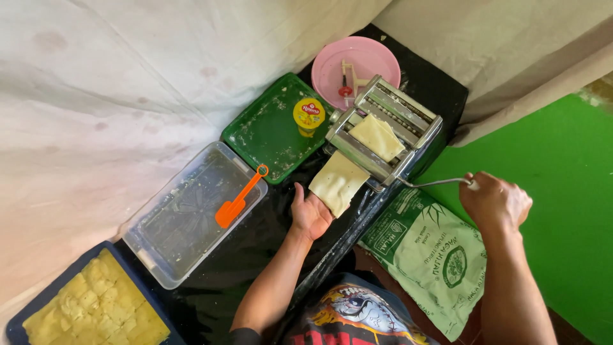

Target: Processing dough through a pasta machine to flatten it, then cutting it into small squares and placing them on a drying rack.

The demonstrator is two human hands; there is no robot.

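A steel hand-cranked pasta roller (387, 125) stands on a black sheet at the top centre. A pale yellow dough sheet (345, 176) runs through it and hangs out of its near side. My left hand (310, 213) lies palm up under the lower end of that dough sheet and supports it. My right hand (494, 202) is closed around the grip of the roller's thin metal crank (429, 184), to the right of the machine.
A green tray (263, 137) holds a small yellow tub (309, 115). Behind it sits a pink bowl (352, 59). A clear plastic box (185, 217) carries an orange spatula (239, 199). A dark tray (96, 305) of cut dough pieces lies bottom left. A green sack (434, 255) lies right.
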